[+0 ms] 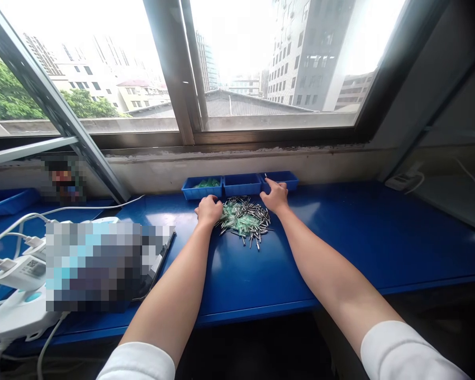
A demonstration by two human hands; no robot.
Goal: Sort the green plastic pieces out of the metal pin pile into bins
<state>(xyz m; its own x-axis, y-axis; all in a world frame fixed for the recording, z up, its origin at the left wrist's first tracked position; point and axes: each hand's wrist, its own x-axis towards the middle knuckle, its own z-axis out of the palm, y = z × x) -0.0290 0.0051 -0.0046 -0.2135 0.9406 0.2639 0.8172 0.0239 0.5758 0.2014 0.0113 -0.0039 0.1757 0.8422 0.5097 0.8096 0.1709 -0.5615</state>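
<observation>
Left hand (209,210) at metal pins (260,215), right hand (276,196) by right bin (292,184): both half-curled, hold unclear. Light fingertip picking suits.

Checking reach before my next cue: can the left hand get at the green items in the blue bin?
Likely yes: the left hand is close to the blue bin, whose top is open; only its front wall shields the green items.

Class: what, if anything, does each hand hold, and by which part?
Right hand: a small piece shows at a fingertip, but a hold cannot be told. Left hand: cannot be told either.
</observation>
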